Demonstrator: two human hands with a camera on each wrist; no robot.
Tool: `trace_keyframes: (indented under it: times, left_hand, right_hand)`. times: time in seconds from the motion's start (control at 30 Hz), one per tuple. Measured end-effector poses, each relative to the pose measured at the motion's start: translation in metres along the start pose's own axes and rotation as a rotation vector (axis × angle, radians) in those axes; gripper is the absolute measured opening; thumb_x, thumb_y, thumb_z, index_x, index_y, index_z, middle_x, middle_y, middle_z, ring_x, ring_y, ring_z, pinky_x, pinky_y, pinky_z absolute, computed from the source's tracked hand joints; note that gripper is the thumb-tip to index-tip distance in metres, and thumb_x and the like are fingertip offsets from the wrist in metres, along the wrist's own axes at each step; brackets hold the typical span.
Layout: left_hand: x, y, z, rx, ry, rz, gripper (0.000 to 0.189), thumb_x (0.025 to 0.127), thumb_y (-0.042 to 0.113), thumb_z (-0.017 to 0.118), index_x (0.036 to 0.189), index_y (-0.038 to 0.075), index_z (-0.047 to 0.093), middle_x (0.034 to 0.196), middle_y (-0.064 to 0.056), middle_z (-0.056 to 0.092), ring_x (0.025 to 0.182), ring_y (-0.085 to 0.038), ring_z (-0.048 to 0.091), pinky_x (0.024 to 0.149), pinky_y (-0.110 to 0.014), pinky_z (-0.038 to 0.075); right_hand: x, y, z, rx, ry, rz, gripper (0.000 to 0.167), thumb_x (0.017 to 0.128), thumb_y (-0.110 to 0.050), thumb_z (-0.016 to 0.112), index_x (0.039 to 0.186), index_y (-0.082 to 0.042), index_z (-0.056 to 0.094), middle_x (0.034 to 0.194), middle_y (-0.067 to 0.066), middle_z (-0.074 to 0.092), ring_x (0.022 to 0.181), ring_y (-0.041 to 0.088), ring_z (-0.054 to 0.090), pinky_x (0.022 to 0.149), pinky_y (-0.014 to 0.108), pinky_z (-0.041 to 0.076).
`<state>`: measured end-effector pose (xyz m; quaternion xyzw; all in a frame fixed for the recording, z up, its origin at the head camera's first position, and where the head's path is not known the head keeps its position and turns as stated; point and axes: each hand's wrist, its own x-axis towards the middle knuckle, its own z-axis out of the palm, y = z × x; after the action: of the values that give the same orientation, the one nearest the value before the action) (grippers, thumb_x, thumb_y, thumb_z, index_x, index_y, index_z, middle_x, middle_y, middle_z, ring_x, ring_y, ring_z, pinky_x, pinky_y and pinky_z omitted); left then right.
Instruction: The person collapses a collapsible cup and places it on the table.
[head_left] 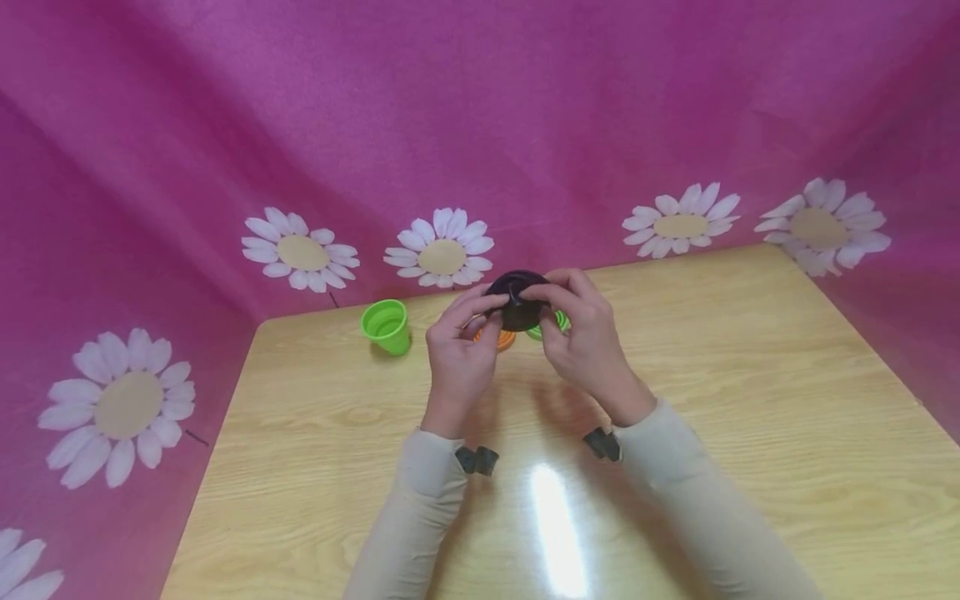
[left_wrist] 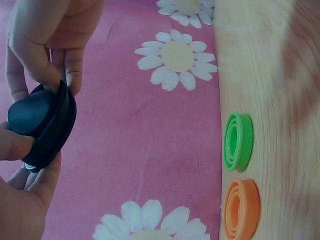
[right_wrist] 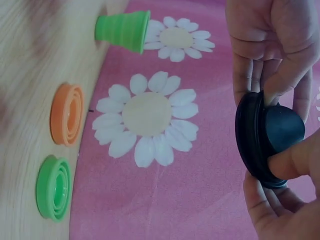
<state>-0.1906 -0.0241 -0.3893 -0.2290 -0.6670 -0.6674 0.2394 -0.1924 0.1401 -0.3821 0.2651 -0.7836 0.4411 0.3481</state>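
Observation:
Held up in front of the curtain is a black collapsible cup (head_left: 522, 315), partly folded, with its rounded base bulging out past the wide rim in both wrist views. My left hand (head_left: 462, 360) pinches its left side between thumb and fingers. On the opposite side my right hand (head_left: 588, 343) grips the rim, its thumb (right_wrist: 290, 160) pressed against the base. Beyond the hands, a flattened orange collapsible cup (right_wrist: 67, 114) and a flattened green one (right_wrist: 53, 189) lie side by side on the table, mostly hidden by the hands in the head view.
An expanded green cup (head_left: 386, 327) stands upright at the back left of the wooden table (head_left: 315, 467). A pink curtain (head_left: 525, 125) with white flowers borders the table's back and sides. Light glares off the tabletop near the front.

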Motion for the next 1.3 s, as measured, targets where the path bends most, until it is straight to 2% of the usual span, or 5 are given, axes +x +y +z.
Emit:
trace_keyframes:
  times: [0.43,0.7,0.83,1.0,1.3]
  left_hand:
    - [0.003,0.008,-0.001,0.541,-0.111,0.205,0.03,0.085,-0.019,0.06,0.109,-0.007,0.074,0.111,-0.02,0.057,0.101,-0.03,0.062,0.089,-0.03,0.057]
    - [0.004,0.006,-0.016,-0.026,-0.062,-0.265,0.026,0.084,-0.02,0.065,0.106,-0.008,0.075,0.114,-0.017,0.071,0.102,-0.026,0.07,0.083,-0.035,0.06]
    - [0.005,0.005,-0.021,-0.3,-0.02,-0.349,0.015,0.083,-0.022,0.067,0.094,-0.015,0.072,0.107,-0.02,0.073,0.102,-0.03,0.071,0.082,-0.039,0.061]
    - [0.007,0.007,-0.021,-0.4,0.04,-0.388,0.025,0.08,-0.022,0.069,0.095,-0.002,0.074,0.097,-0.011,0.075,0.096,-0.023,0.072,0.084,-0.036,0.06]
    - [0.01,0.008,-0.026,-0.384,0.101,-0.625,0.024,0.093,-0.001,0.069,0.116,-0.009,0.069,0.091,-0.01,0.075,0.08,-0.018,0.073,0.077,-0.035,0.061]
  right_hand:
    - [-0.004,-0.003,0.002,-0.232,-0.071,-0.142,0.038,0.083,0.015,0.056,0.116,0.004,0.071,0.11,0.024,0.056,0.095,0.035,0.063,0.081,0.044,0.06]
    - [0.002,-0.001,-0.018,0.243,-0.236,0.237,0.03,0.086,0.014,0.068,0.112,0.001,0.075,0.107,0.015,0.068,0.093,0.024,0.068,0.075,0.032,0.06]
    - [0.005,0.004,-0.03,0.525,-0.266,0.495,0.025,0.082,0.012,0.075,0.106,0.005,0.075,0.102,0.014,0.072,0.088,0.025,0.072,0.078,0.035,0.061]
    - [0.005,0.007,-0.03,0.576,-0.174,0.532,0.02,0.079,0.01,0.079,0.095,0.007,0.067,0.094,0.013,0.074,0.083,0.023,0.073,0.075,0.035,0.062]
    - [0.004,0.002,-0.02,0.523,-0.124,0.514,0.05,0.081,0.011,0.077,0.129,0.002,0.064,0.109,0.019,0.072,0.089,0.023,0.072,0.079,0.033,0.061]
